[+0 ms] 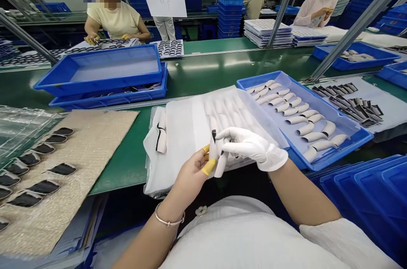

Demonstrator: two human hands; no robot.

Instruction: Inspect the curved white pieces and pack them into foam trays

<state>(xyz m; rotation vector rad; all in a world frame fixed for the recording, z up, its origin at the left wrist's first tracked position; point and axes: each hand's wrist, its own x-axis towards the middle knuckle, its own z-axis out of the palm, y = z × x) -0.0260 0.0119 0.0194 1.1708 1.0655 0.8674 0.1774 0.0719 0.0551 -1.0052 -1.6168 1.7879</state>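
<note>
My left hand point(193, 173), with yellow finger covers on the fingertips, pinches a white curved piece point(212, 150) with a black end pointing up. My right hand point(249, 146), in a white glove, meets it from the right, its index finger close to the black end. A second white ribbed piece point(220, 167) hangs below the gloved fingers, which appear closed on it; their grip is partly hidden. Both hands are over the near edge of a stack of white sheets point(187, 133), where rows of similar pieces show through the top sheet and black-edged white pieces point(161, 139) lie uncovered at left.
A blue tray point(359, 137) of white ribbed pieces stands at right, beside black pieces point(356, 105) on paper. At left, a tan board point(104, 133) carries black pieces. Two blue trays point(98, 86) are stacked behind. Metal posts point(356, 27) slant above the bench. Co-workers sit opposite.
</note>
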